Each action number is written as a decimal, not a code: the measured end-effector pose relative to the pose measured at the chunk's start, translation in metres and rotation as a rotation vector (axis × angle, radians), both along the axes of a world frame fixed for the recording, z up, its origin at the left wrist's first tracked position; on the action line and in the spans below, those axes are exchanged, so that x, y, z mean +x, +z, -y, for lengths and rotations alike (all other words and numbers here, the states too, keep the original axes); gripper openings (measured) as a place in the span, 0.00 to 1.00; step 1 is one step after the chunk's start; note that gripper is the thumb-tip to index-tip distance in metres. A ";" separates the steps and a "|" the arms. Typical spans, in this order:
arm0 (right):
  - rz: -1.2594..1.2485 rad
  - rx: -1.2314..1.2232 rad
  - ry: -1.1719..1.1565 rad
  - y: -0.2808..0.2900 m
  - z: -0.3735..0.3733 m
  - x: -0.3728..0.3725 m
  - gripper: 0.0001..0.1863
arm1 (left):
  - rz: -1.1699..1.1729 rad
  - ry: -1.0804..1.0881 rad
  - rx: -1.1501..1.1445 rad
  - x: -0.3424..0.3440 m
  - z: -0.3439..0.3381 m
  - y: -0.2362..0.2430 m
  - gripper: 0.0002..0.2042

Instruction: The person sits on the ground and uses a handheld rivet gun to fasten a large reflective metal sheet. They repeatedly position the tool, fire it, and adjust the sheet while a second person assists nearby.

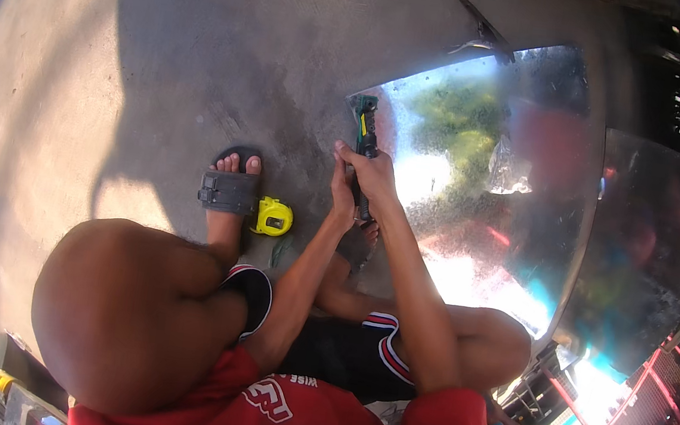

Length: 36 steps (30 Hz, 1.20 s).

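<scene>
In front of my knees I hold a long, narrow black-and-green tool [367, 136] with a yellow stripe. I cannot make out its exact kind. My right hand [375, 176] is closed round its black middle part from the right. Against the left side of the handle, just below, my left hand [343, 196] is closed too, its fingertips partly hidden. The tool's green head lies over the near-left corner of a large shiny sheet [464, 134], which mirrors sky and greenery.
A yellow tape measure [273, 217] lies beside my left sandal [230, 190]. A dark clamp-like tool [487, 33] sits at the sheet's far edge. Another shiny panel [655, 231] stands at right, with a red metal frame [635, 402] below it. Concrete floor [199, 36] spreads left.
</scene>
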State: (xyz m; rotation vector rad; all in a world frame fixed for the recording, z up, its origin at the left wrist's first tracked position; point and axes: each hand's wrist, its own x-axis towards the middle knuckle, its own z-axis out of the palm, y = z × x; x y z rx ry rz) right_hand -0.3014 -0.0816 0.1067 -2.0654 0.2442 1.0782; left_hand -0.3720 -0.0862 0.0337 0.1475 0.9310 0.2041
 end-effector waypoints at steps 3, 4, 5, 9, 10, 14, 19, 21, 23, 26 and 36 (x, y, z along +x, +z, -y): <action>0.142 -0.164 0.098 -0.008 0.003 0.003 0.22 | 0.049 -0.087 -0.066 -0.006 -0.006 0.002 0.47; 0.133 -0.152 0.098 -0.010 0.005 0.004 0.22 | 0.108 -0.128 -0.030 -0.008 -0.007 0.001 0.47; 0.184 -0.176 0.058 -0.011 0.006 0.003 0.21 | 0.096 -0.169 -0.033 -0.008 -0.005 0.001 0.48; 0.402 -0.255 0.211 -0.012 -0.001 -0.001 0.18 | 0.104 -0.034 0.017 -0.002 0.003 0.001 0.51; 0.392 -0.281 0.225 -0.009 -0.003 0.000 0.19 | 0.062 -0.005 0.050 -0.002 0.006 0.001 0.52; 0.164 -0.176 0.258 0.013 -0.002 0.028 0.25 | 0.115 -0.105 -0.026 -0.003 0.000 -0.003 0.52; 0.368 -0.307 0.408 0.034 0.004 0.043 0.34 | 0.165 -0.239 0.111 -0.011 -0.009 -0.011 0.49; -0.010 -0.205 0.288 0.031 0.002 0.034 0.34 | 0.126 -0.175 0.098 -0.007 -0.005 -0.009 0.48; 0.105 -0.271 0.296 0.021 -0.003 0.021 0.31 | 0.083 0.006 0.079 -0.003 0.001 -0.005 0.48; 0.240 -0.304 0.258 0.000 -0.007 0.001 0.27 | 0.152 0.070 -0.076 -0.006 0.001 0.001 0.47; 0.218 -0.182 0.299 0.019 0.003 0.030 0.25 | 0.219 -0.075 -0.064 -0.002 0.000 0.000 0.49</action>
